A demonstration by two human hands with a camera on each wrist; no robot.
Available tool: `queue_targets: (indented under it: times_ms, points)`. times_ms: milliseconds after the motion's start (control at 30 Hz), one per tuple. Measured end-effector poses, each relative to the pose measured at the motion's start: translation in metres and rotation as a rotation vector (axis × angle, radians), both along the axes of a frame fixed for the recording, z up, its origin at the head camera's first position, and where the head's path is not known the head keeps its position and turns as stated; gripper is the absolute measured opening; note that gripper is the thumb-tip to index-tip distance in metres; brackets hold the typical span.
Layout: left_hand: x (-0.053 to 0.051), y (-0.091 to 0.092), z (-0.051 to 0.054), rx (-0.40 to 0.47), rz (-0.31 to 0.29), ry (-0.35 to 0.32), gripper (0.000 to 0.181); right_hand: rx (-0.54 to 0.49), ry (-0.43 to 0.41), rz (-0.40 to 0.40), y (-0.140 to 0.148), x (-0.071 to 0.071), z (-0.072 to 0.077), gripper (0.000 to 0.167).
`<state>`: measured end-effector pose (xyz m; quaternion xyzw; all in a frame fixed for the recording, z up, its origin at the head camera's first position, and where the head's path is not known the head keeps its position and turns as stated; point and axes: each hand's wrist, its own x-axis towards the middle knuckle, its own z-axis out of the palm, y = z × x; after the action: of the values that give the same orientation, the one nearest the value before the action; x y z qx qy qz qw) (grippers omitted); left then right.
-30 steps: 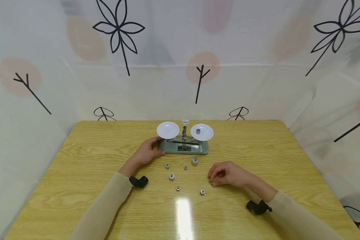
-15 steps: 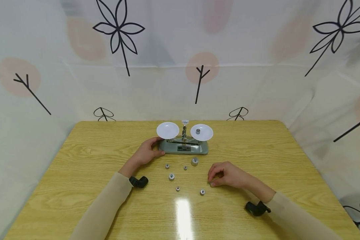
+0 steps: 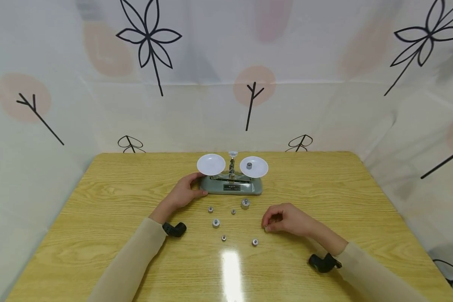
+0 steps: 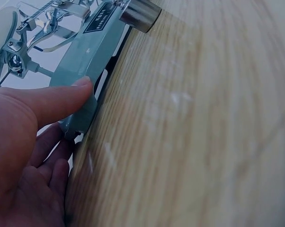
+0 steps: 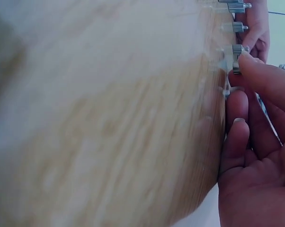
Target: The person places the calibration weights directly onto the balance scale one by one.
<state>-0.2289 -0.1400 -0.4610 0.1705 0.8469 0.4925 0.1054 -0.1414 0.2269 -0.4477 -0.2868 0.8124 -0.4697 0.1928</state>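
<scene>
A grey-green balance scale [image 3: 211, 185] stands near the table's back edge, one metal weight [image 3: 249, 165] on its right pan [image 3: 259, 169]; the left pan [image 3: 211, 164] is bare. The left hand [image 3: 183, 192] grips the left end of the base; in the left wrist view its thumb [image 4: 62, 100] lies on the green base [image 4: 78, 71]. To the right and nearer the front, the right hand [image 3: 290, 219] pinches a small weight at the thumb tip, mostly hidden in the head view. In the right wrist view this small weight [image 5: 236, 67] shows by the thumb [image 5: 265, 78].
Several knobbed weights stand on the wooden table [image 3: 136, 176] in front of the scale: a large one [image 3: 245, 204], a middle-sized one [image 3: 216, 223], and small ones, with one [image 3: 254, 242] nearest the right hand. A patterned cloth [image 3: 196, 113] hangs behind the table.
The right hand's thumb and fingertips have shifted slightly left, and the small weight they pinch is now more hidden. The left hand, scale and other weights look unmoved.
</scene>
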Motion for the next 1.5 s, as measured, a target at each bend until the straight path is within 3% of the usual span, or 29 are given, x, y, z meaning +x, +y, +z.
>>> queue_targets:
  times_ms: [500, 733, 1167, 1333, 1500]
  points:
    - [0.000, -0.002, -0.001, -0.030, -0.016, 0.032, 0.063, 0.062, 0.068, -0.065, 0.005, -0.003, 0.006, 0.006]
    - [0.000, 0.000, 0.001, -0.057, -0.027, 0.058, 0.063, 0.127, 0.135, -0.091, 0.013, -0.008, 0.021, 0.006]
    - [-0.008, -0.004, 0.006, -0.101, -0.115, 0.137, 0.065, 0.137, 0.198, -0.105, 0.018, -0.019, 0.046, 0.007]
    - [-0.009, -0.007, 0.007, -0.093, -0.107, 0.140, 0.066, 0.134, 0.220, -0.109, 0.016, -0.023, 0.054, 0.006]
    - [-0.011, -0.009, 0.002, -0.055, -0.101, 0.128, 0.065, 0.149, 0.235, -0.137, 0.014, -0.028, 0.062, 0.007]
